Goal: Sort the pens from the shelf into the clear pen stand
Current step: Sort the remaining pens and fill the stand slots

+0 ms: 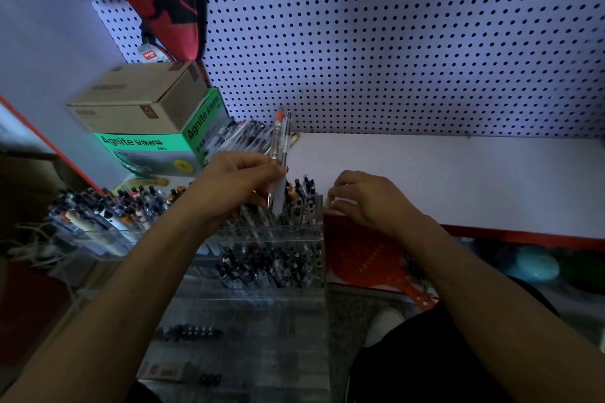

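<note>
While left hand grips slim translucent pens.

Two clear-barrelled pens, one with an orange cap end, stand nearly upright with tips down just above the clear pen stand. The stand is a tiered transparent rack at the front edge of the white shelf, its rows crowded with upright pens. More loose pens lie heaped on the shelf behind it.
</note>
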Demonstrator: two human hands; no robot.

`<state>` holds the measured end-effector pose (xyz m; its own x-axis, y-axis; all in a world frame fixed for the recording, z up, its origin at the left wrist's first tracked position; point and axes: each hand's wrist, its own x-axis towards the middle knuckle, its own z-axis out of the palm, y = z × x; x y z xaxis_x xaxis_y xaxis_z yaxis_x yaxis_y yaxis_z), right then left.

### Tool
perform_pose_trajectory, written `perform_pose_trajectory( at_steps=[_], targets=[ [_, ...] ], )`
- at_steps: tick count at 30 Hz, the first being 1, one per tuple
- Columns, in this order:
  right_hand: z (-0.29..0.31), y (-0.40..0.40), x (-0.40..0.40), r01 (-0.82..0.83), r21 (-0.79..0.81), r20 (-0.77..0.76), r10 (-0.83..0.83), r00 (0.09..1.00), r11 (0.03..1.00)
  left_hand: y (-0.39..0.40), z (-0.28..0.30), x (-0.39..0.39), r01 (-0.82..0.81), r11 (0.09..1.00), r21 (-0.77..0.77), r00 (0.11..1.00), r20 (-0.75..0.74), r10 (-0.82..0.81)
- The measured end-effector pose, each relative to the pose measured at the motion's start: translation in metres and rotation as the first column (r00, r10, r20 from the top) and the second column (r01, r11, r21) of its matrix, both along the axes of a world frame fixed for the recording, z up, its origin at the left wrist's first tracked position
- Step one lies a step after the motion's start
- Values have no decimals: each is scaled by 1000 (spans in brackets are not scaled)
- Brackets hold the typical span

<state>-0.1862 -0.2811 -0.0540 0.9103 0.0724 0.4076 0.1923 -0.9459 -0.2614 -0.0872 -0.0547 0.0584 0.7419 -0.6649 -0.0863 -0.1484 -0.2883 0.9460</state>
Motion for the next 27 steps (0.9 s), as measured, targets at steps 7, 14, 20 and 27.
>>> perform_pose_trajectory(
  at_steps=[7,14,20,27],
  targets=[
    [12,-10,3,210,463,98,-285,954,861,-9,-1,0,-25,1000,-8,999,-35,25],
    [-6,-4,30,511,486,-143,-513,847,709,-14,-2,-2,-51,999,-14,997,-62,50],
    [-11,-2,42,652,280,-292,-584,757,705,-8,-2,0,-59,998,-9,995,-82,58],
    [11,6,29,603,369,-277,-535,798,707,-3,2,-9,-90,994,-54,994,-67,86]
  ],
)
